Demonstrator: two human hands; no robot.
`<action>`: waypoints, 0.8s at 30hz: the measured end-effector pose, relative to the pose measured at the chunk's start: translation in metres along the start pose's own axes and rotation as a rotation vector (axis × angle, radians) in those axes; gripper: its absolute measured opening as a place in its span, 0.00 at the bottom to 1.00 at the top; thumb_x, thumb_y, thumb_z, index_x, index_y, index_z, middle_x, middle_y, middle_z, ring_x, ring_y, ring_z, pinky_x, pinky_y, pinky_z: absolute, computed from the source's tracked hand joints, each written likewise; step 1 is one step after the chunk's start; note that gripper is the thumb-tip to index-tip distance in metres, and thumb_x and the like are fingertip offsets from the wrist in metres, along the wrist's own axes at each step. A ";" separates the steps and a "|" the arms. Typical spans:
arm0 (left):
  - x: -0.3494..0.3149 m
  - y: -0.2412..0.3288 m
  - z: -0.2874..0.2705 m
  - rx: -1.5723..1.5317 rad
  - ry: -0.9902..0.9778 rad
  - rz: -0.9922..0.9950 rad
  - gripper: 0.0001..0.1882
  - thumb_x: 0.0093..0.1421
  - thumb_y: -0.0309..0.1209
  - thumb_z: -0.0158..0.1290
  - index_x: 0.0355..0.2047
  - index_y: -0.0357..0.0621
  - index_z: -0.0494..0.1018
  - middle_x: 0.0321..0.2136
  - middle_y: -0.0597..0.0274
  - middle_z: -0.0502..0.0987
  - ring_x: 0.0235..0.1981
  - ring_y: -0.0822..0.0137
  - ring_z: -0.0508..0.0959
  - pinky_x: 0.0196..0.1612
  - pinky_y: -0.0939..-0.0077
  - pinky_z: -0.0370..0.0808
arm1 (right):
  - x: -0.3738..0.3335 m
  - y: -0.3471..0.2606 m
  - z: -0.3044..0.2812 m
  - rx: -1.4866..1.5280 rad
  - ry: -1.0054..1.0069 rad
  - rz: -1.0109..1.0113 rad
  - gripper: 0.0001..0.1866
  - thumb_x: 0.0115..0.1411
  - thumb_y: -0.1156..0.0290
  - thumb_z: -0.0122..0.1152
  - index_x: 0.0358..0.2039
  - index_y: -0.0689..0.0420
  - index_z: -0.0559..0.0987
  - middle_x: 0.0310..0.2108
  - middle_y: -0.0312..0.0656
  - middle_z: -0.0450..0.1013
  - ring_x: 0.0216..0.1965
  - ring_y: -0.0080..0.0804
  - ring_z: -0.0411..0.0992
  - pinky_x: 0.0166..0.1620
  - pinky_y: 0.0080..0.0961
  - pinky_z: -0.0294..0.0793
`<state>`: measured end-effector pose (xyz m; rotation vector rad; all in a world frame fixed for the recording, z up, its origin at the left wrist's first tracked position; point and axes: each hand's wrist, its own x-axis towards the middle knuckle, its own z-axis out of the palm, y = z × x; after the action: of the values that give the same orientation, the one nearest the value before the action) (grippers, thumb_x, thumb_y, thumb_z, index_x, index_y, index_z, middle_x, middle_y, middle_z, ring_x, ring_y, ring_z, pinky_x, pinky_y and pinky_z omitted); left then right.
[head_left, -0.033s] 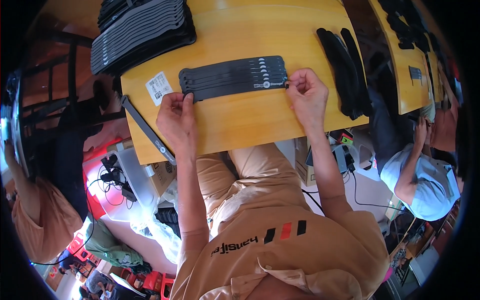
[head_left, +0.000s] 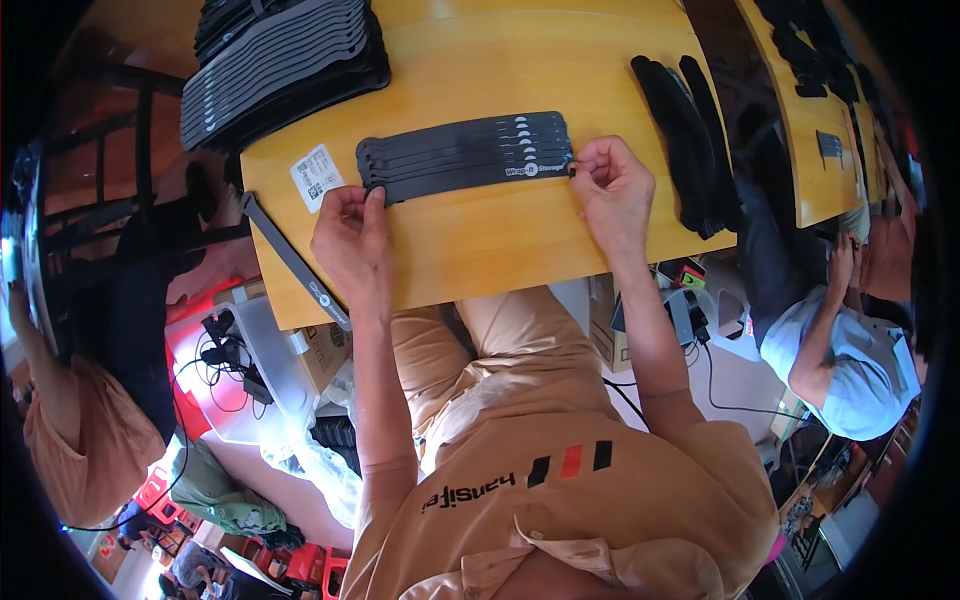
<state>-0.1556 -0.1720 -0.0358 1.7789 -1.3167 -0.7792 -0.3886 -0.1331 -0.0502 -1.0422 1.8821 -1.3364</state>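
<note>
A fanned row of overlapping black storage straps (head_left: 465,155) lies across the wooden table in front of me, white print near the right ends. My left hand (head_left: 355,235) pinches the near left corner of the nearest strap between thumb and fingers. At the opposite end, my right hand (head_left: 615,188) is closed on that strap's right tip, thumb against fingers. Between the hands the straps lie flat, one edge stepped behind another. A white printed label (head_left: 318,175) lies just beyond my left hand. One single black strap (head_left: 295,262) rests along the table's left edge.
A thick stack of black straps (head_left: 285,70) stands at the far left of the table (head_left: 480,245). Long black bundles (head_left: 685,145) lie at the right edge. Co-workers sit on both sides, one in a light blue shirt (head_left: 840,370). A clear bin with cables (head_left: 240,370) stands below left.
</note>
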 end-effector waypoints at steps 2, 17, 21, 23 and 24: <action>0.000 0.000 -0.001 0.020 -0.001 0.016 0.07 0.52 0.25 0.57 0.27 0.34 0.71 0.17 0.62 0.72 0.17 0.76 0.68 0.23 0.82 0.66 | 0.001 -0.001 0.001 0.005 0.000 0.001 0.06 0.44 0.84 0.58 0.24 0.61 0.73 0.17 0.33 0.69 0.19 0.16 0.65 0.25 0.13 0.67; 0.002 -0.004 -0.007 -0.062 -0.025 0.031 0.08 0.51 0.22 0.55 0.31 0.34 0.69 0.19 0.61 0.72 0.17 0.74 0.69 0.23 0.80 0.68 | 0.002 -0.012 -0.001 -0.142 -0.040 -0.070 0.06 0.43 0.84 0.56 0.24 0.62 0.73 0.17 0.39 0.69 0.19 0.25 0.68 0.25 0.20 0.69; -0.002 0.014 -0.018 0.081 0.049 0.047 0.13 0.54 0.23 0.53 0.40 0.34 0.68 0.27 0.56 0.75 0.23 0.70 0.74 0.26 0.78 0.71 | -0.003 -0.027 -0.016 -0.391 -0.024 -0.206 0.07 0.44 0.85 0.53 0.27 0.63 0.73 0.24 0.45 0.71 0.23 0.36 0.71 0.29 0.26 0.70; -0.004 0.017 -0.013 0.049 0.039 0.222 0.15 0.54 0.24 0.52 0.43 0.33 0.67 0.33 0.53 0.74 0.29 0.65 0.75 0.32 0.74 0.72 | -0.003 -0.030 -0.020 -0.379 -0.015 -0.315 0.10 0.45 0.86 0.52 0.30 0.63 0.73 0.28 0.46 0.71 0.27 0.37 0.71 0.31 0.27 0.71; -0.004 0.018 -0.008 0.021 0.028 0.395 0.18 0.55 0.25 0.52 0.46 0.33 0.66 0.38 0.50 0.74 0.35 0.61 0.76 0.38 0.71 0.73 | -0.002 -0.031 -0.022 -0.365 -0.008 -0.418 0.12 0.46 0.87 0.50 0.34 0.63 0.74 0.33 0.47 0.71 0.30 0.38 0.72 0.34 0.27 0.71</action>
<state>-0.1593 -0.1692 -0.0158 1.4707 -1.5951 -0.5202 -0.3974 -0.1270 -0.0139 -1.6972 2.0215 -1.2197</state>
